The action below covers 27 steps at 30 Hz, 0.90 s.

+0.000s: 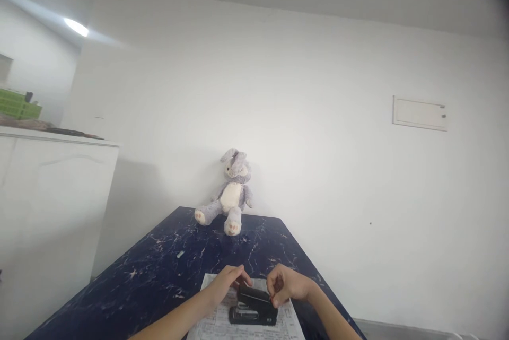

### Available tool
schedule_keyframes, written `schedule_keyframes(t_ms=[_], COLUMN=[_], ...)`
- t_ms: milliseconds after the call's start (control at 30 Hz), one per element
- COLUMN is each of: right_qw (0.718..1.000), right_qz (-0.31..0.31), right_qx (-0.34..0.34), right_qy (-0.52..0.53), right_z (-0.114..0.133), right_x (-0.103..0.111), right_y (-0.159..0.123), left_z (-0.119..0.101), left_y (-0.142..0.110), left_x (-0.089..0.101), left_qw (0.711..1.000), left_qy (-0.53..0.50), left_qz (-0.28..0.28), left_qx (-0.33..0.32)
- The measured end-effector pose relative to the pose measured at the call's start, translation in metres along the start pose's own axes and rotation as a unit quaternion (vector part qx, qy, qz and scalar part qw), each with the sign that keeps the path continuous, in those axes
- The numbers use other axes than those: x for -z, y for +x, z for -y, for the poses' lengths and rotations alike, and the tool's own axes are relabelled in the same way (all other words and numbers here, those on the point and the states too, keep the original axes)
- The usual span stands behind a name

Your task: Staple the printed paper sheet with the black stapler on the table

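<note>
A black stapler (254,305) lies on printed paper sheets (217,324) near the table's front. Its upper arm is raised at the left end, with a gap above the base. My left hand (228,282) bends over that end from the left, its fingers curled against the top of the stapler; part of the fingertips is hidden. At the other end, my right hand (291,284) is closed, thumb and index finger pinching the stapler's right rear end.
The dark blue marbled table (159,276) narrows toward a white wall (318,144). A grey plush rabbit (231,194) sits at its far edge. A small pale piece (181,254) lies on the left side. A white cabinet (55,186) stands at the left.
</note>
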State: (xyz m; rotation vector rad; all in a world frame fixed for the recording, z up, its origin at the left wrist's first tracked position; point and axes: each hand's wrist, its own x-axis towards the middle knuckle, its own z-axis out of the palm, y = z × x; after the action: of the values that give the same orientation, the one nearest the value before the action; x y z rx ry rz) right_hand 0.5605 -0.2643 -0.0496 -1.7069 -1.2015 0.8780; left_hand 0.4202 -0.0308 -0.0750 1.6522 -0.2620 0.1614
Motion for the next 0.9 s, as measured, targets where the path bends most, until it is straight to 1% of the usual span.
schedule_keyframes(t_ms=[67, 100, 133, 167, 200, 267, 300, 333, 367, 400, 433, 467, 533, 600, 633, 700, 767, 833, 900], right_qw=[1.0, 1.0, 1.0, 1.0, 1.0, 1.0, 1.0, 1.0, 1.0, 1.0, 0.999, 0.999, 0.999, 0.997, 0.997, 0.995, 0.989, 0.982, 0.98], right_qz=[0.004, 0.008, 0.011, 0.013, 0.014, 0.015, 0.016, 0.019, 0.023, 0.027, 0.031, 0.035, 0.052, 0.068, 0.072, 0.062, 0.043, 0.033, 0.032], right_qx=[-0.006, -0.01, -0.013, -0.016, -0.017, -0.015, -0.014, -0.013, -0.013, -0.012, -0.012, -0.013, -0.016, -0.012, -0.005, 0.015, 0.024, 0.018, 0.006], right_qy=[0.01, 0.013, 0.015, 0.014, 0.012, 0.004, 0.001, -0.002, -0.004, -0.005, -0.004, -0.002, 0.003, 0.018, 0.033, 0.082, 0.142, 0.184, 0.197], right_z=[0.0, -0.001, -0.002, -0.002, -0.003, -0.005, -0.005, -0.005, -0.005, -0.005, -0.005, -0.005, -0.006, -0.007, -0.009, -0.011, -0.011, -0.01, -0.008], right_x=[0.0, 0.0, 0.0, 0.001, 0.001, 0.002, 0.003, 0.003, 0.003, 0.003, 0.003, 0.003, 0.003, 0.002, 0.002, 0.001, 0.001, 0.002, 0.004], right_y=[0.0, 0.0, 0.0, 0.0, 0.0, 0.0, 0.0, 0.0, -0.001, -0.001, -0.002, -0.003, -0.004, -0.004, -0.004, -0.004, -0.004, -0.007, -0.01], left_z=[-0.003, -0.009, -0.016, -0.024, -0.034, -0.048, -0.052, -0.051, -0.048, -0.042, -0.034, -0.025, -0.009, 0.002, 0.006, 0.011, 0.012, 0.01, 0.007], left_y=[0.003, 0.004, 0.005, 0.006, 0.006, 0.005, 0.003, 0.002, 0.001, 0.001, 0.002, 0.003, 0.008, 0.012, 0.014, 0.016, 0.015, 0.013, 0.011], left_x=[0.002, 0.006, 0.013, 0.023, 0.036, 0.065, 0.079, 0.09, 0.098, 0.102, 0.103, 0.1, 0.088, 0.076, 0.073, 0.071, 0.076, 0.08, 0.082], left_qw=[1.0, 0.998, 0.994, 0.984, 0.963, 0.893, 0.863, 0.854, 0.857, 0.867, 0.882, 0.896, 0.918, 0.928, 0.929, 0.928, 0.925, 0.923, 0.927], left_qy=[-0.024, -0.054, -0.101, -0.161, -0.234, -0.361, -0.397, -0.415, -0.424, -0.429, -0.427, -0.421, -0.394, -0.352, -0.331, -0.304, -0.297, -0.293, -0.278], left_qz=[-0.006, -0.018, -0.037, -0.066, -0.103, -0.195, -0.233, -0.243, -0.233, -0.211, -0.176, -0.134, -0.036, 0.061, 0.101, 0.153, 0.182, 0.2, 0.203], left_qx=[-0.001, -0.007, -0.024, -0.049, -0.085, -0.184, -0.207, -0.2, -0.177, -0.14, -0.096, -0.051, 0.033, 0.103, 0.128, 0.154, 0.154, 0.149, 0.15])
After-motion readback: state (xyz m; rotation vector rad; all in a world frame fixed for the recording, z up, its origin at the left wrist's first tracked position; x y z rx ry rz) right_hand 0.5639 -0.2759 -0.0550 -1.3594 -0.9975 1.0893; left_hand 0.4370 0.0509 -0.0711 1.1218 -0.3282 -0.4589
